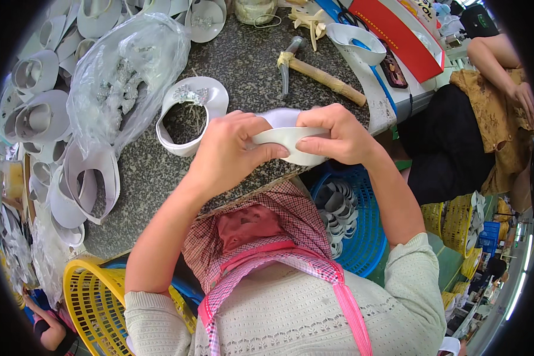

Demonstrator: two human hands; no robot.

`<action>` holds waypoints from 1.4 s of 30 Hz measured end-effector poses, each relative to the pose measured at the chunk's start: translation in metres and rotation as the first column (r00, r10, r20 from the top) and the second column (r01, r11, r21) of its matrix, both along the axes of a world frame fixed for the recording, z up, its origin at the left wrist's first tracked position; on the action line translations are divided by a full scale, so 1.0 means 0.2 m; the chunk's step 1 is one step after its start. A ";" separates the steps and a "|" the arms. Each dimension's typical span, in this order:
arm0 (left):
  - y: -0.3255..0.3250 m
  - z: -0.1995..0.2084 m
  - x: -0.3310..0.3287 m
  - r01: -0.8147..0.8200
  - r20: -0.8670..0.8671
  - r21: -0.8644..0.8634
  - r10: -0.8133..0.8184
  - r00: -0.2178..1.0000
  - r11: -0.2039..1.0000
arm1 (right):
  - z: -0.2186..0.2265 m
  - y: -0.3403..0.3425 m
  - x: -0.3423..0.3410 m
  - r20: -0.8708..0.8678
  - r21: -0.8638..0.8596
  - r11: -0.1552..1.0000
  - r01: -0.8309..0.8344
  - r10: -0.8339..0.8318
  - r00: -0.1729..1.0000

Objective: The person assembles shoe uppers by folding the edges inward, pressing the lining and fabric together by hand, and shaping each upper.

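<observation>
Between my left hand [231, 145] and my right hand [339, 136] is a white shoe upper [293, 140], held just above the near edge of the speckled stone tabletop [145, 184]. Both hands pinch it, thumbs toward me and fingers behind; the fingertips are partly hidden. Left of my left hand lies another white shoe upper [218, 95] with a cluster of silvery pieces on its strap. Beyond it sits a clear plastic bag [163, 44] with many shiny silvery pieces. A hammer [323, 77] with a wooden handle lies beyond my right hand.
White uppers [38, 71] pile up along the left side. A blue basket [371, 237] with several uppers stands below the table edge; a yellow basket [80, 296] is at lower left. A red box [397, 35] and phone [393, 68] lie far right. A person [451, 136] sits at right.
</observation>
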State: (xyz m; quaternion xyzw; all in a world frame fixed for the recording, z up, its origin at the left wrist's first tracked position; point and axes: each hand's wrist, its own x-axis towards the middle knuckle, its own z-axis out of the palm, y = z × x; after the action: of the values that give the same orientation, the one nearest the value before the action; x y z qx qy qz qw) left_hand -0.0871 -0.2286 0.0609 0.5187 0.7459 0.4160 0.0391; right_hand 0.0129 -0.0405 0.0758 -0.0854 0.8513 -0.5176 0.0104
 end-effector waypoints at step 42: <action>0.06 0.27 -0.13 0.445 0.648 -0.106 -0.278 0.709 0.889 | -0.04 -0.11 0.13 0.118 -0.667 0.664 0.337 -0.353 0.928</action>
State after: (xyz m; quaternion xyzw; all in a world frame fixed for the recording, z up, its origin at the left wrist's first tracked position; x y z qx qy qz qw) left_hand -0.1137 -0.2172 0.1143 0.4815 0.6211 0.4467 0.4277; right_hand 0.0391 -0.0632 0.0676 0.0736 0.6045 -0.7827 -0.1287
